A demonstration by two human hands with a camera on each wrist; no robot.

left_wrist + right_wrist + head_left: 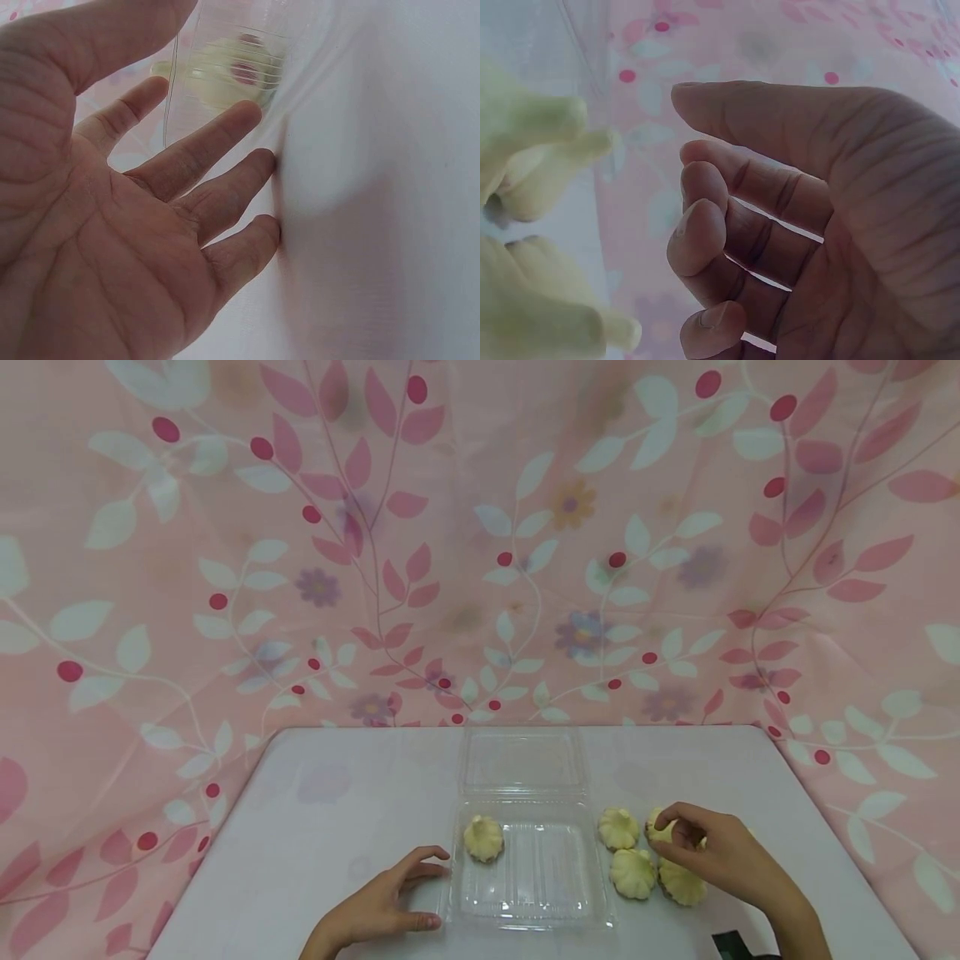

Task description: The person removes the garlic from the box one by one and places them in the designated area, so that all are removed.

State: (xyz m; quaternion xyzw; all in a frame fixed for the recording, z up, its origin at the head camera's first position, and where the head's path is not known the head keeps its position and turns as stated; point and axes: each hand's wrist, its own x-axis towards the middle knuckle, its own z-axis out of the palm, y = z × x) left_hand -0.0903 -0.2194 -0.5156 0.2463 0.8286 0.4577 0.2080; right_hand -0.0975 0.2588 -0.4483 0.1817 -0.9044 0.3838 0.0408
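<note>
An open clear plastic clamshell box (555, 872) lies on the table, its lid (522, 760) folded back. One pale yellow ribbed bulb (483, 839), like a garlic bulb, sits in the box's upper left corner. Beside the box's left edge is my left hand (382, 897), fingers spread and holding nothing. Several similar bulbs (633, 874) are grouped right of the box. Above the right part of that group, my right hand (723, 852) has loosely bent fingers and nothing between them. It partly hides the rear right bulb (655, 828) in the head view.
The white table (337, 818) has rounded far corners. Behind it hangs a pink cloth (480, 527) with leaves and flowers. A dark object (731, 943) shows by the right wrist at the front edge.
</note>
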